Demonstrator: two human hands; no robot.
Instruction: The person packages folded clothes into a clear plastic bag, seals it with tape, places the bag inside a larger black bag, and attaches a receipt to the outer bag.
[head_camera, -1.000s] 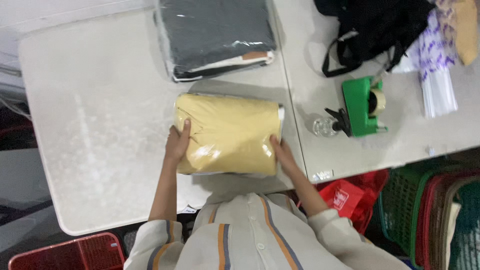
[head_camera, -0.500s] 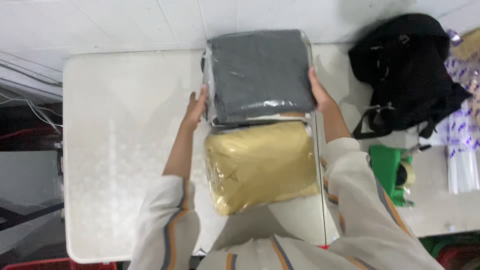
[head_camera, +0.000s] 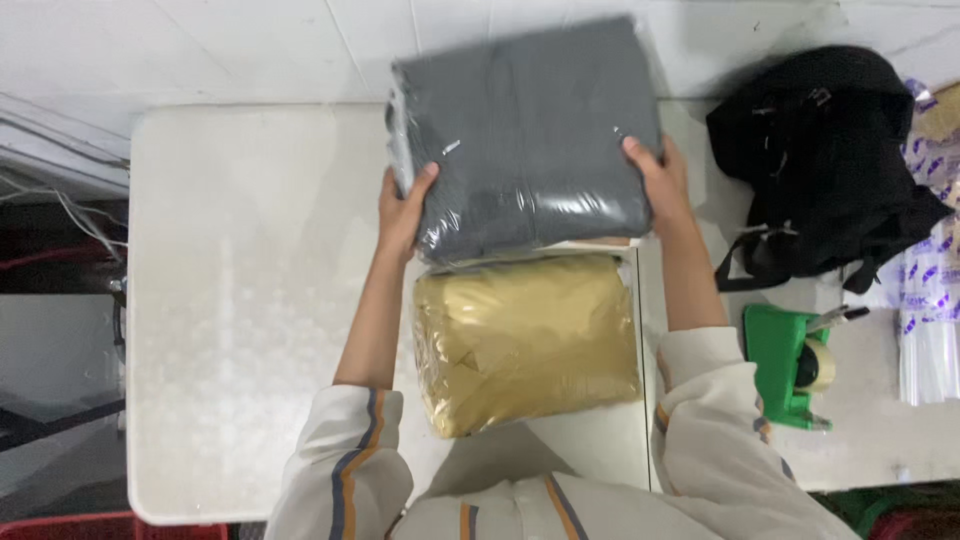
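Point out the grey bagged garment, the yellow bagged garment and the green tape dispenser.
grey bagged garment (head_camera: 525, 130), head view, middle of its top face
yellow bagged garment (head_camera: 525, 340), head view, centre of the bag
green tape dispenser (head_camera: 775, 360), head view, green body

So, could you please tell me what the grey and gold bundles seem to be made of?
Grey bundle: likely folded knit fabric in clear glossy plastic wrap, judging by the glare streaks. Gold bundle: probably cloth too, in crinkled shiny film.

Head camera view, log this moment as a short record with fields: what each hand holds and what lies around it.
left hand: grips the left edge of the grey folded garment in clear plastic wrap
right hand: grips the same pack's right edge
nearer the person: yellow folded garment in clear plastic wrap, flat on the white table
right side: black fabric bag, green tape dispenser
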